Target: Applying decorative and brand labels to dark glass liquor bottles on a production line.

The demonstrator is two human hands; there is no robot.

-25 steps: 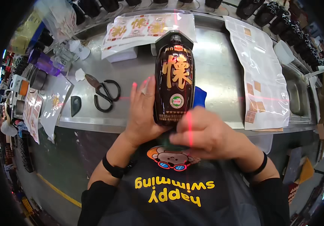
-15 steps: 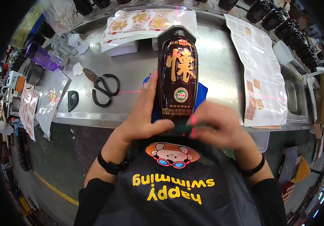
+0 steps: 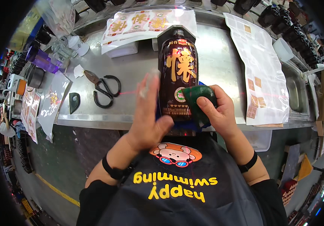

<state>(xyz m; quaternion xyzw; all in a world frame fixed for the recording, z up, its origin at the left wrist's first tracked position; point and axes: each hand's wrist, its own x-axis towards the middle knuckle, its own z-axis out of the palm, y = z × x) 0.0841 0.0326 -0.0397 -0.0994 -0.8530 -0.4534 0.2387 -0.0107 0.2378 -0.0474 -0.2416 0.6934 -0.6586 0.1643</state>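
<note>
A dark reddish-brown bottle (image 3: 173,83) with gold lettering and a round green-and-white label sits in front of me at the near edge of the metal table, over a blue cloth (image 3: 184,125). My right hand (image 3: 223,115) grips a dark green, rounded flat scraper (image 3: 206,95), thumb on top. The scraper's tip reaches over the bottle's lower right side by the round label. Along the bottle's left side is my left hand (image 3: 143,120), its fingers stretched up and thumb spread apart, slightly blurred. Whether it touches the bottle I cannot tell.
Black-handled scissors (image 3: 107,90) and a second dark green scraper (image 3: 74,102) lie to the left. Sheets of gold decals (image 3: 139,22) are at the back. A long translucent sheet (image 3: 257,67) with small brown squares lies right, beside a sink (image 3: 296,90). Dark bottles (image 3: 244,6) line the far side.
My right hand has brought the green scraper up from below the bottle to its lower right side. The left hand has drawn slightly away from the bottle's left side.
</note>
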